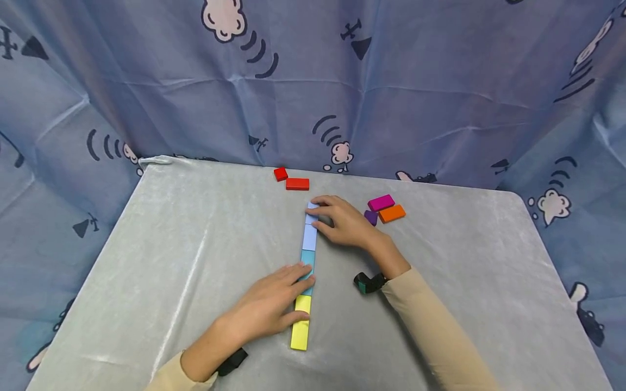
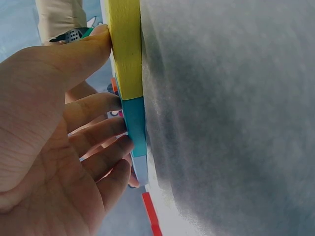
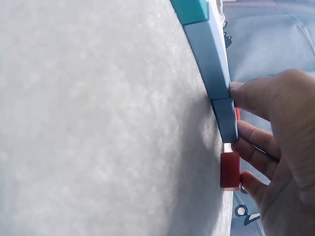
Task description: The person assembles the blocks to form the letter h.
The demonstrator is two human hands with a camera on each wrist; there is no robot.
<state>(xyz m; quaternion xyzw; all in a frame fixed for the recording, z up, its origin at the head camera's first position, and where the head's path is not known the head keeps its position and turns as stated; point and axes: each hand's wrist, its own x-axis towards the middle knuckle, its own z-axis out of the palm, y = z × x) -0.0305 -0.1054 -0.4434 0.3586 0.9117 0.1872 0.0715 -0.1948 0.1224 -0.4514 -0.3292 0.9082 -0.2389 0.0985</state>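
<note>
- Steadying the block row (image 1: 310, 237) with the left hand (image 1: 270, 300), fingers spread, seems wise.
- Right hand (image 1: 345, 221) touches the pale-blue end block (image 3: 225, 119); whether pinching, I cannot tell: align gently.

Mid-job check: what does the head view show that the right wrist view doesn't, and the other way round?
Only the head view: the left hand, the row's yellow section, the purple block, magenta block and orange block.
Only the right wrist view: the palm side of the right hand.
Both: the right hand itself, the row's teal section, light-blue blocks, at least one red block.
</note>
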